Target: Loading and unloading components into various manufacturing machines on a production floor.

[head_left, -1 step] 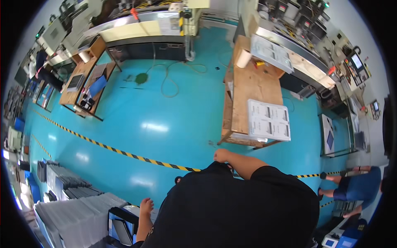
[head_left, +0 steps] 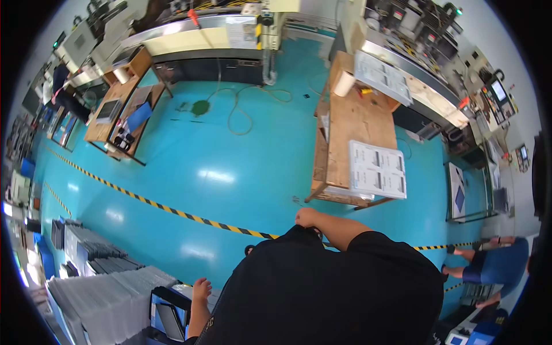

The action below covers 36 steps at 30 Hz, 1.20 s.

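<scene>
My right hand (head_left: 306,217) is closed in front of my body, with its fingers at the front of my black shirt (head_left: 322,282). The cloth rises to a peak under the fingers, pinched there. Low on the left, my left hand (head_left: 201,289) hangs beside my body, fingers slightly curled and apart, holding nothing. Nearest to it is a blue and black bin (head_left: 167,305) with a dark flat panel in it. Beside that stands a large stack of thin translucent grey sheets or trays (head_left: 109,299).
Ahead to the right stands a wooden table (head_left: 362,121) bearing a white compartment tray (head_left: 377,169). Another wooden table (head_left: 115,98) is at the left. A loose hose (head_left: 240,131) lies on the blue floor. Yellow-black tape (head_left: 172,211) crosses it. Another person (head_left: 503,259) is at the right.
The view has shifted slightly, so the tables and machines sit a little further right. Both hands keep nearly the same places and poses.
</scene>
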{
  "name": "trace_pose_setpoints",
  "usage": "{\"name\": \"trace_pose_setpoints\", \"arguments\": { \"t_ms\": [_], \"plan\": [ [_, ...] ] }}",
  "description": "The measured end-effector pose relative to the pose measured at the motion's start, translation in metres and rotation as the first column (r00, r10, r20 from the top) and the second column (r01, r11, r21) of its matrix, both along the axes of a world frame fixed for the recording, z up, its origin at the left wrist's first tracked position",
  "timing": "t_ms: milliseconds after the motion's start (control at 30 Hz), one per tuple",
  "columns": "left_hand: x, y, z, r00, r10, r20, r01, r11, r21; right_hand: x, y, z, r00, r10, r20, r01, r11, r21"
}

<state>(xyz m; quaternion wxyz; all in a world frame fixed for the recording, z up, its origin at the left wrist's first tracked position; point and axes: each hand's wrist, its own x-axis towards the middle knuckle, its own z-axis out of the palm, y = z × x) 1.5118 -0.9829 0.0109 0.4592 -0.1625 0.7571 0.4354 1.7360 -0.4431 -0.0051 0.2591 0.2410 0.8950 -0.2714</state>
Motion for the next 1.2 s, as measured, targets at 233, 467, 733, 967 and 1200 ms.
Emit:
{"name": "trace_pose_setpoints", "arguments": {
  "t_ms": [233,467,733,967,1200],
  "plan": [
    [-0.082,-0.045,-0.004,0.992,0.098,-0.083,-0.094,0.994,0.051,-0.133,-0.022,-0.034,0.958,0.286,0.012,-0.287,0.958,0.023],
    [-0.22,0.011,0.029,0.933,-0.123,-0.338,0.22,0.938,0.267,-0.242,0.005,-0.11,0.785,0.431,0.444,-0.494,0.869,0.03],
    [-0.333,-0.092,-0.01,0.917,-0.399,0.01,0.393,0.898,-0.199,-0.614,0.007,-0.077,0.699,0.679,0.224,-0.696,0.718,-0.003],
    [-0.386,-0.082,-0.044,0.953,0.246,0.177,-0.255,0.967,0.03,-0.973,-0.072,0.006,0.855,0.518,-0.024,-0.519,0.854,-0.033],
    [-0.521,-0.155,-0.129,0.987,0.146,-0.071,-0.147,0.989,-0.007,-1.146,-0.246,-0.002,0.793,0.595,-0.13,-0.609,0.778,-0.154]
  ]
}}
